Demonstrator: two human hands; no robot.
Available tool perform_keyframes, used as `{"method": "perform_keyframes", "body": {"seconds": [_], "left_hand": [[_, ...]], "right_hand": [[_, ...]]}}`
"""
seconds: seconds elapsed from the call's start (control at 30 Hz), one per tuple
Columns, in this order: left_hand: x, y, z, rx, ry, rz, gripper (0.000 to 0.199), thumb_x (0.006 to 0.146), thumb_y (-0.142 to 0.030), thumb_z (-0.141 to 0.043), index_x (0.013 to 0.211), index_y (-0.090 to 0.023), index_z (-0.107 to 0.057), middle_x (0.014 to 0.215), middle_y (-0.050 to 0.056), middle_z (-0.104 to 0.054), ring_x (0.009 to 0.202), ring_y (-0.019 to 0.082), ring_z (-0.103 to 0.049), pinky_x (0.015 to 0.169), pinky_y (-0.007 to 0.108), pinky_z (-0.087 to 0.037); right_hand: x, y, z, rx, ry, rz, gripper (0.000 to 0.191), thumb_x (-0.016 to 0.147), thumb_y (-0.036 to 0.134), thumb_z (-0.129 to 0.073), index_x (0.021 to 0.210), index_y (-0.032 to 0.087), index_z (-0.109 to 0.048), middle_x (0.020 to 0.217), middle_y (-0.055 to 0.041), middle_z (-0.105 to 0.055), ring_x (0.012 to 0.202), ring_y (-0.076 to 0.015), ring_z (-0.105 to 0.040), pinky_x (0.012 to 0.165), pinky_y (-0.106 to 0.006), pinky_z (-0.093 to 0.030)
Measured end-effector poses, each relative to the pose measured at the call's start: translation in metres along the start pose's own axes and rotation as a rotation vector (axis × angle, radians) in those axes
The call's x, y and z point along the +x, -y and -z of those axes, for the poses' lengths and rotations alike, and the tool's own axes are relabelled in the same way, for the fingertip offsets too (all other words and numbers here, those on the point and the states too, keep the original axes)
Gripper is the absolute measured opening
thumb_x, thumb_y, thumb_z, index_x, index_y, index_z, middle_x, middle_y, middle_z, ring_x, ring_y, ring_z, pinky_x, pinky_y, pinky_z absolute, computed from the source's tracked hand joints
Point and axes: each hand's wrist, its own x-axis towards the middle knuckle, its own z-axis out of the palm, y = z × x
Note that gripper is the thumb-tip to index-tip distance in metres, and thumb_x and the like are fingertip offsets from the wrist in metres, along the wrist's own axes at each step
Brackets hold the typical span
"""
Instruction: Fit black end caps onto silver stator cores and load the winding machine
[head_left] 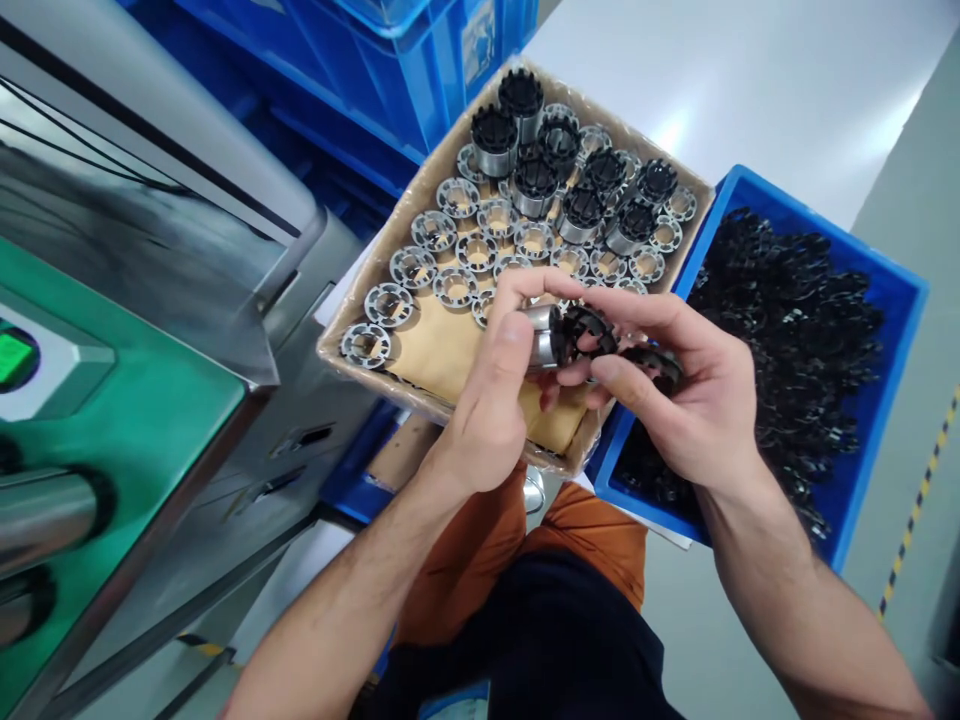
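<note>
My left hand (487, 420) is closed around a silver, slotted metal stator core (543, 337) with a black rim at its right end. Between the fingertips of my right hand (705, 400) is a black toothed plastic ring (591, 332), beside that end of the core; whether they touch I cannot tell. Another black ring (655, 366) sits deeper in my right hand, partly hidden by the thumb. Both hands are above the near part of a plastic-lined carton (442, 350). Inside stand rows of bare cores (454, 287) and several cores with black rings on top (535, 182).
A blue bin (832, 225) heaped with black plastic rings (787, 350) adjoins the carton on the right. Blue crates (409, 90) stand behind. On the left is a machine with a green top (150, 440) and metal cylinders (45, 520). A white tabletop (720, 80) extends at the back right.
</note>
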Motion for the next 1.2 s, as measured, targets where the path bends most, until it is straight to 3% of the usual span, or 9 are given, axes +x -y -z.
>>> {"method": "perform_keyframes", "body": {"seconds": [0.1,0.2,0.53,0.7,0.8,0.9,1.0,1.1,1.2], "left_hand": [[-0.001,0.002,-0.002,0.001,-0.012,-0.039,0.042,0.131,-0.073,-0.054,0.152,-0.039,-0.065,0.122,0.006,-0.074,0.089,0.023,-0.070,0.067,0.039,-0.058],[-0.001,0.003,-0.004,0.046,-0.037,-0.094,0.040,0.132,-0.071,-0.052,0.155,-0.041,-0.065,0.121,0.005,-0.070,0.082,0.021,-0.065,0.066,0.038,-0.056],[0.004,0.015,0.009,0.154,0.133,-0.300,0.037,0.136,-0.055,-0.046,0.161,-0.037,-0.068,0.122,0.005,-0.074,0.087,0.019,-0.070,0.070,0.036,-0.062],[0.003,0.009,0.008,0.345,0.086,-0.454,0.036,0.134,-0.053,-0.055,0.157,-0.030,-0.071,0.136,0.008,-0.079,0.116,0.024,-0.081,0.103,0.042,-0.073],[0.002,0.006,0.005,0.322,0.131,-0.394,0.039,0.134,-0.055,-0.061,0.157,-0.027,-0.076,0.135,0.009,-0.083,0.110,0.023,-0.086,0.094,0.039,-0.075],[0.002,0.005,0.000,0.171,0.101,-0.286,0.043,0.129,-0.067,-0.071,0.135,-0.026,-0.080,0.124,0.008,-0.090,0.094,0.022,-0.091,0.065,0.029,-0.067],[0.000,0.005,-0.004,0.024,-0.050,-0.235,0.051,0.119,-0.074,-0.085,0.115,-0.025,-0.071,0.113,0.004,-0.094,0.075,0.018,-0.090,0.056,0.022,-0.061],[-0.001,0.002,-0.006,-0.009,-0.110,-0.219,0.051,0.122,-0.074,-0.081,0.113,-0.025,-0.078,0.093,0.001,-0.090,0.052,0.011,-0.075,0.046,0.020,-0.051],[0.000,-0.002,-0.006,0.025,-0.150,-0.272,0.045,0.124,-0.064,-0.083,0.102,-0.025,-0.085,0.078,-0.002,-0.080,0.047,0.007,-0.058,0.045,0.020,-0.043]], "right_hand": [[-0.003,0.001,-0.003,-0.088,-0.065,0.072,0.036,0.103,0.028,-0.107,0.135,0.042,-0.099,0.121,0.0005,-0.097,0.095,-0.0242,-0.092,0.095,-0.047,-0.085],[-0.004,0.001,-0.008,-0.102,-0.098,0.075,0.040,0.095,0.027,-0.114,0.131,0.041,-0.101,0.117,0.0007,-0.098,0.098,-0.0265,-0.092,0.099,-0.051,-0.085],[-0.002,-0.004,-0.002,-0.025,-0.016,0.198,0.048,0.091,0.012,-0.113,0.129,0.041,-0.103,0.118,0.0034,-0.101,0.102,-0.0236,-0.097,0.099,-0.039,-0.085],[0.001,-0.004,0.004,0.098,0.006,0.052,0.046,0.083,0.016,-0.119,0.118,0.041,-0.104,0.108,0.0048,-0.100,0.095,-0.0242,-0.098,0.092,-0.038,-0.085],[0.001,-0.002,0.007,0.116,-0.021,-0.020,0.040,0.078,0.029,-0.124,0.111,0.041,-0.104,0.101,0.0039,-0.098,0.084,-0.0239,-0.093,0.083,-0.040,-0.083],[0.000,0.003,0.009,0.108,-0.138,-0.053,0.021,0.095,0.049,-0.114,0.108,0.037,-0.103,0.080,0.0030,-0.085,0.055,-0.0164,-0.068,0.054,-0.034,-0.063],[0.002,0.007,0.010,0.209,-0.160,-0.113,0.048,0.114,0.074,-0.085,0.099,0.032,-0.100,0.064,0.0013,-0.058,0.050,-0.0146,-0.043,0.044,-0.033,-0.035],[0.004,0.003,0.011,0.244,-0.060,-0.182,0.051,0.115,0.076,-0.076,0.118,0.032,-0.100,0.081,-0.0026,-0.067,0.068,-0.0202,-0.061,0.055,-0.034,-0.053],[0.001,-0.005,0.012,0.122,0.032,-0.151,0.046,0.116,0.073,-0.079,0.143,0.038,-0.093,0.104,-0.0029,-0.083,0.094,-0.0258,-0.082,0.089,-0.043,-0.078]]}}
